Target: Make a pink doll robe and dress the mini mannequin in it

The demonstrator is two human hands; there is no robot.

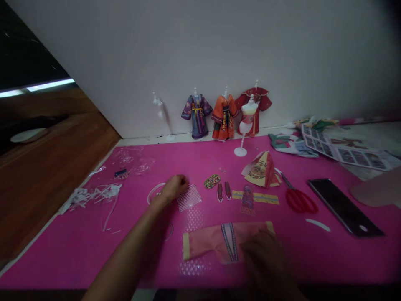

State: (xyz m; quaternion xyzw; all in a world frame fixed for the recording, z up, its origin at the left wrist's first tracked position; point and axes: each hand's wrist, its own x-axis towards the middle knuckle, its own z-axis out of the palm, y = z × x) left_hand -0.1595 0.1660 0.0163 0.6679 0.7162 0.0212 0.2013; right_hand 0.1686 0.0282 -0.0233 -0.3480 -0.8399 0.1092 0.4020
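Observation:
A small pink doll robe (209,240) with yellow cuffs and a patterned V-shaped collar lies flat on the pink mat. Over its right-hand sleeve is my right hand (263,251), dark and blurred. Its fingers bend down towards the cloth, and whether they grip anything is unclear. My left hand (173,188) has its fingers curled together at the upper left edge of a sheet of tiny white beads (189,197). What those fingers hold, if anything, is hidden. A white ribbon loop (151,194) lies beside that hand.
Red-handled scissors (299,200) and a dark phone (344,207) lie at the right. A folded doll skirt (262,169), yellow strip (266,198) and oval beaded piece (212,181) are mid-mat. Dressed doll stands (225,117) line the wall. White scraps (90,195) lie left.

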